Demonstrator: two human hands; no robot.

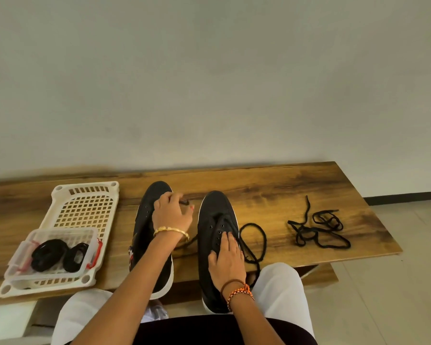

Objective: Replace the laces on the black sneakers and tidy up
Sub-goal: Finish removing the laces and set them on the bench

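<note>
Two black sneakers with white soles stand side by side on the wooden table (271, 188), toes pointing away from me. Over the left sneaker (144, 220) my left hand (171, 212) pinches the end of a black lace (184, 202). My right hand (225, 260) lies flat on the right sneaker (214, 210), fingers straight over the eyelets. A black lace (255, 235) trails from that shoe in a loop onto the table. A loose tangled black lace (316, 229) lies further right.
A white perforated basket (85, 202) sits at the left, holding a clear plastic box (23, 250) with coiled black laces (49, 255) inside. A plain wall stands behind the table. Tiled floor shows at the right. My knees in white trousers are under the table's front edge.
</note>
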